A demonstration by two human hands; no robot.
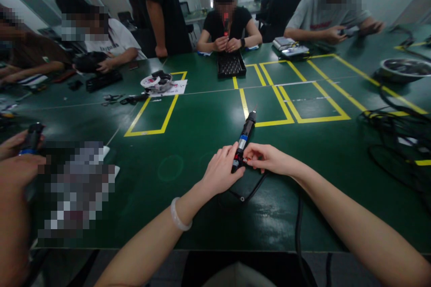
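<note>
An electric screwdriver (247, 129), black with a blue band and a silver section, lies at a slant on the green table, its thin bit pointing away from me. My left hand (222, 166), with a pale bracelet (180, 214) on the wrist, is closed around its rear part. At the right side of that rear end, my right hand (266, 158) pinches a small reddish piece whose kind I cannot make out. A black cable (254, 188) curves over the table just below my hands.
Yellow tape (274, 123) marks rectangles on the green table (188, 143). Black cables (384, 130) lie coiled at right near a round metal-rimmed item (404, 69). A black tray (231, 71) stands opposite. Several people work around; a neighbour's hand (20, 166) at left holds a similar tool.
</note>
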